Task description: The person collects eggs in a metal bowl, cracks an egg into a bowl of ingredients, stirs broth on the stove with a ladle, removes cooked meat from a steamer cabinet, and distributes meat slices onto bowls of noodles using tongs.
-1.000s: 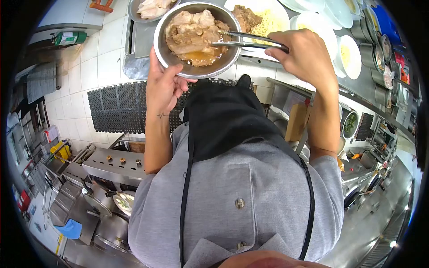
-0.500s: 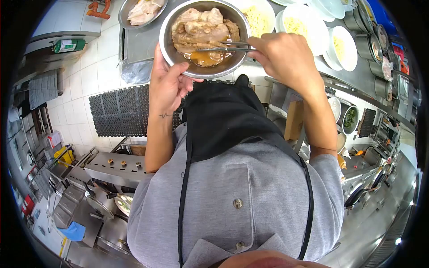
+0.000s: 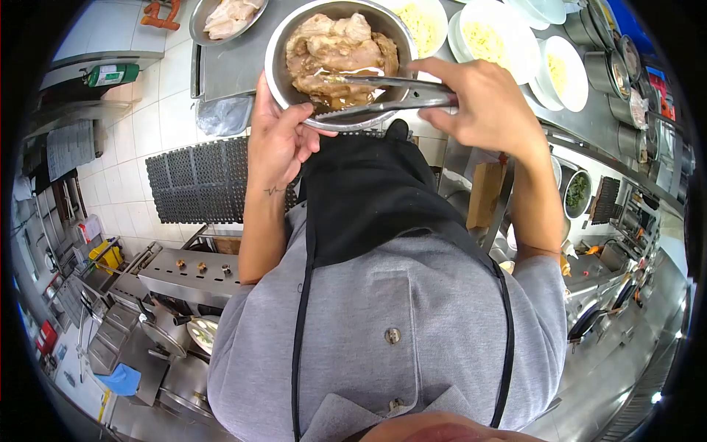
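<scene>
A steel bowl point(image 3: 278, 70) holds pieces of pale meat point(image 3: 335, 44) in brown liquid. My left hand point(image 3: 283, 129) grips the bowl's near left rim, thumb on top and fingers underneath. In my right hand point(image 3: 486, 99) is a pair of metal tongs point(image 3: 423, 99), held from the right side. The tongs' arms are spread; one tip lies over the meat and the other by the bowl's near inner wall. No meat is clamped between them.
Behind the bowl, a steel counter point(image 3: 228, 70) bears a second bowl of pale meat point(image 3: 228, 18). White bowls of noodles point(image 3: 482, 40) stand to the right, with steel pots point(image 3: 607, 74) beyond. A black floor mat point(image 3: 199, 180) lies at left.
The tongs have opened wider, one arm swinging toward the near rim. My right hand has shifted slightly right and down. My left hand still holds the bowl in nearly the same place.
</scene>
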Tool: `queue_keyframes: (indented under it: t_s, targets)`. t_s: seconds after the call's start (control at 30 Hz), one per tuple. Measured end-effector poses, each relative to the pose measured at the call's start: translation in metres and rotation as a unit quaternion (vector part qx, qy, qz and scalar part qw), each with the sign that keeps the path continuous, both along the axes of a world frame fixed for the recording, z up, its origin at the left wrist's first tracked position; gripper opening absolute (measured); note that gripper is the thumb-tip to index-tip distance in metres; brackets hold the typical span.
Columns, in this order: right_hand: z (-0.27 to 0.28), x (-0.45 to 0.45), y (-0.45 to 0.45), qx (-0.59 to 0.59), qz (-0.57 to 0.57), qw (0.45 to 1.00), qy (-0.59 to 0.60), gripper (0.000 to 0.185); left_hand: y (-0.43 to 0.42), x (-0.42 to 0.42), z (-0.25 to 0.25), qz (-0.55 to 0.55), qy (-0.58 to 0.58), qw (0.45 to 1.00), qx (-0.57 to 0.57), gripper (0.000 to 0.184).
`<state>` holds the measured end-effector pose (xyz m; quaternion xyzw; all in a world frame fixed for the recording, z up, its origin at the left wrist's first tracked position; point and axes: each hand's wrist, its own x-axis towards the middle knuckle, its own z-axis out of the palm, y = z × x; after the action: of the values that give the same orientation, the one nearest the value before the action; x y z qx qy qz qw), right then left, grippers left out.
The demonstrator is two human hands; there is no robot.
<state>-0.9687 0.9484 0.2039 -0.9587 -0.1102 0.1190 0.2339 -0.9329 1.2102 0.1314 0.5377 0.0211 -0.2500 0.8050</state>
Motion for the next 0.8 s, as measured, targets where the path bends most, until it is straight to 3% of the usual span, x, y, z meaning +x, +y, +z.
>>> queue_keyframes:
  t_s: [0.13, 0.2, 0.27, 0.33, 0.47, 0.53, 0.8]
  targets:
    - [-0.017, 0.029, 0.002, 0.055, 0.054, 0.997, -0.011, 0.047, -0.003, -0.005, -0.004, -0.005, 0.01, 1.0, 0.0, 0.066]
    - [-0.023, 0.042, 0.01, 0.105, 0.081, 0.987, 0.089, 0.046, -0.004, -0.007, -0.004, -0.017, 0.017, 0.999, -0.021, 0.065]
    - [-0.031, 0.051, 0.014, 0.115, 0.095, 0.984, 0.094, 0.044, -0.003, -0.009, -0.005, -0.012, 0.029, 0.999, -0.022, 0.063]
    - [-0.029, 0.058, 0.019, 0.143, 0.063, 0.968, 0.197, 0.042, -0.003, -0.011, -0.007, -0.008, 0.024, 0.999, -0.036, 0.063]
    - [-0.029, 0.063, 0.025, 0.134, 0.089, 0.959, 0.234, 0.044, -0.002, -0.014, -0.006, 0.0, 0.029, 0.999, -0.04, 0.057]
    - [-0.024, 0.064, 0.029, 0.138, 0.046, 0.945, 0.292, 0.048, 0.0, -0.014, -0.008, 0.002, 0.026, 0.999, -0.038, 0.054]
    - [-0.021, 0.063, 0.04, 0.167, 0.017, 0.941, 0.294, 0.052, 0.002, -0.012, -0.007, 0.023, 0.024, 0.999, -0.031, 0.048]
